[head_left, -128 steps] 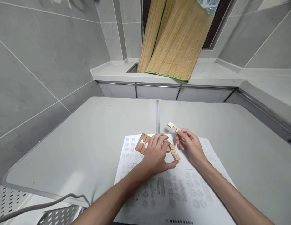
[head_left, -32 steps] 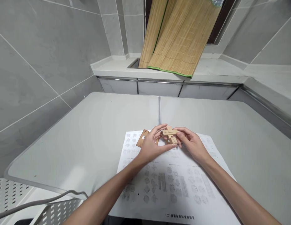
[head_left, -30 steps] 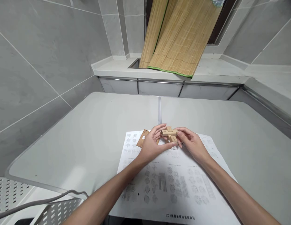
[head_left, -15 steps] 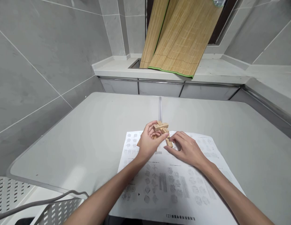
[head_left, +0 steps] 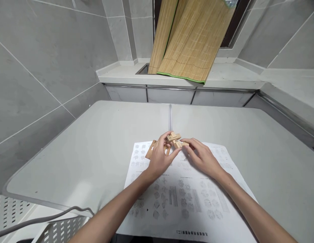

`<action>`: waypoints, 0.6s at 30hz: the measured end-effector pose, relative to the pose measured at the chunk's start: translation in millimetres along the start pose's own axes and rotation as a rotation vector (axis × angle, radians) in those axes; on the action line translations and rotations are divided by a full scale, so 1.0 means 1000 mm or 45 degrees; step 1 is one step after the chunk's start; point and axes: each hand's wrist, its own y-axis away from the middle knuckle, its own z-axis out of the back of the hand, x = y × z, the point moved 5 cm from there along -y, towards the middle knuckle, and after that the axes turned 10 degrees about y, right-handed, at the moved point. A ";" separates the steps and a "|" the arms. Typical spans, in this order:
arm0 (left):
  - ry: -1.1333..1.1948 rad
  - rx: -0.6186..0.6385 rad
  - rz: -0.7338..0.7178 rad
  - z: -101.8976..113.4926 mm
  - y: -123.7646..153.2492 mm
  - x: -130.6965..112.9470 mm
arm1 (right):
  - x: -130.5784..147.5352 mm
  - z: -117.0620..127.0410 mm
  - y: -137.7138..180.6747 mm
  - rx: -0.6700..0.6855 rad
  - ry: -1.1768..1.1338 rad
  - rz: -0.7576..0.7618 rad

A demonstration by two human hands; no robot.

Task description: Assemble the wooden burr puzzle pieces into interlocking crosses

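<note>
My left hand [head_left: 160,156] is closed around a cluster of notched wooden puzzle pieces [head_left: 173,137], which cross one another above the printed sheet. Between the thumb and fingers of my right hand [head_left: 201,156] is a single light wooden puzzle piece [head_left: 184,143], its end touching or nearly touching the cluster; I cannot tell whether they interlock. A flat brown wooden plate with cut-outs [head_left: 150,154] lies on the paper, partly hidden behind my left hand. Under both hands spreads the white instruction sheet [head_left: 172,216], printed with rows of small puzzle drawings.
The sheet rests on a pale folding table [head_left: 71,152] with a centre seam. Behind it, a bamboo mat [head_left: 189,44] hangs over a white counter [head_left: 121,78] beside a sink edge. At lower left are a grey cable [head_left: 45,218] and a white perforated basket [head_left: 63,231].
My right hand has swung the single piece up from a downward slant to nearly level beside the cluster. More of the brown plate shows behind my left hand. The view has shifted slightly.
</note>
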 end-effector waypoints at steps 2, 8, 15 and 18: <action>-0.088 0.049 -0.067 -0.002 0.001 -0.002 | -0.003 0.002 0.000 -0.043 -0.014 -0.055; -0.200 0.165 -0.224 -0.007 0.004 -0.003 | -0.003 0.005 0.002 -0.146 -0.033 -0.004; -0.274 0.250 -0.292 -0.009 0.004 -0.003 | -0.001 0.004 0.005 -0.179 0.023 0.080; -0.338 0.286 -0.270 -0.010 0.004 -0.004 | 0.002 0.005 0.005 -0.157 0.009 0.125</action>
